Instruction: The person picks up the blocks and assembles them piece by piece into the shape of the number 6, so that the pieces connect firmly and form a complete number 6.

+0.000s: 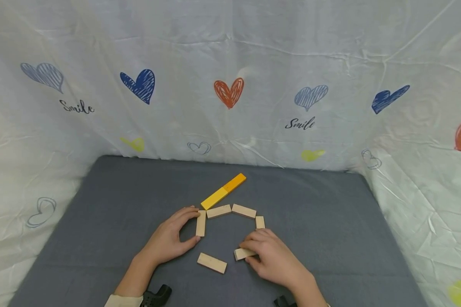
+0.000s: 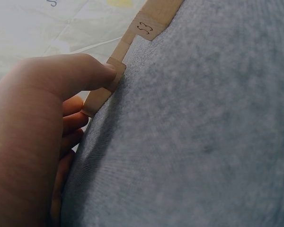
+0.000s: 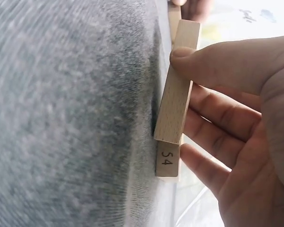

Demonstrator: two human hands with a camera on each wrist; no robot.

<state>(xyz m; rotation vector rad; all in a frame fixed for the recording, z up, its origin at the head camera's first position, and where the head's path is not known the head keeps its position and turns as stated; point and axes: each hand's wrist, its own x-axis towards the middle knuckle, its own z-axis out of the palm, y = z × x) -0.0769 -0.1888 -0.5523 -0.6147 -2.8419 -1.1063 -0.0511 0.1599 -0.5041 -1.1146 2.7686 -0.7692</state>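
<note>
My left hand (image 1: 168,241) spans a plain wooden block (image 1: 201,224) lengthwise, thumb at the near end and fingertips at the far end. In the left wrist view the thumb presses on that block's end. My right hand (image 1: 274,259) pinches another wooden block (image 1: 243,254) between thumb and fingers, low over the cloth. Beyond that hand a block (image 1: 260,222) is partly covered by it; the right wrist view shows an end marked 54 (image 3: 167,158) just past the held block. Two more blocks, one on the left (image 1: 219,211) and one on the right (image 1: 244,211), continue a curved row.
A loose wooden block (image 1: 212,263) lies nearest me, between the hands. Behind the row, a yellow block (image 1: 214,198) and an orange-yellow block (image 1: 234,183) lie end to end diagonally. The grey cloth-covered table (image 1: 330,213) meets a white curtain (image 1: 269,38) printed with hearts.
</note>
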